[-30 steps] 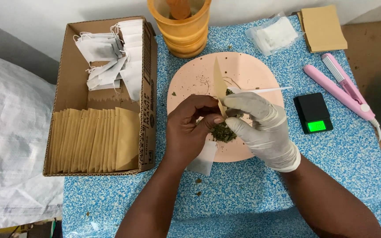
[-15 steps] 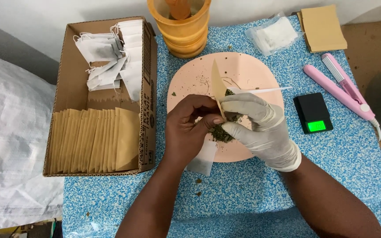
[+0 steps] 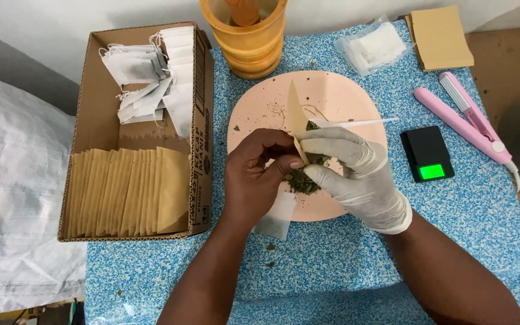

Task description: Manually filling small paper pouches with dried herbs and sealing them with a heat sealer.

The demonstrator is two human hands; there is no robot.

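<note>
Over pink plate [image 3: 332, 90], both hands' grip (left [image 3: 254, 174] bare, right [image 3: 356, 174] gloved) pinches tan sachet [image 3: 296, 117].

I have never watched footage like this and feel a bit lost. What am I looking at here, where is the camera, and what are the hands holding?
The camera sits on a person's head and looks down at their own two hands over a blue speckled table. The left hand is bare; the right hand wears a white glove. Together they pinch a tan paper sachet above a pink plate bearing dried green herbs.

Around it lie a cardboard box of tan envelopes and white tea bags, an orange mortar, a small black scale, a pink sealer and a white stick.
</note>
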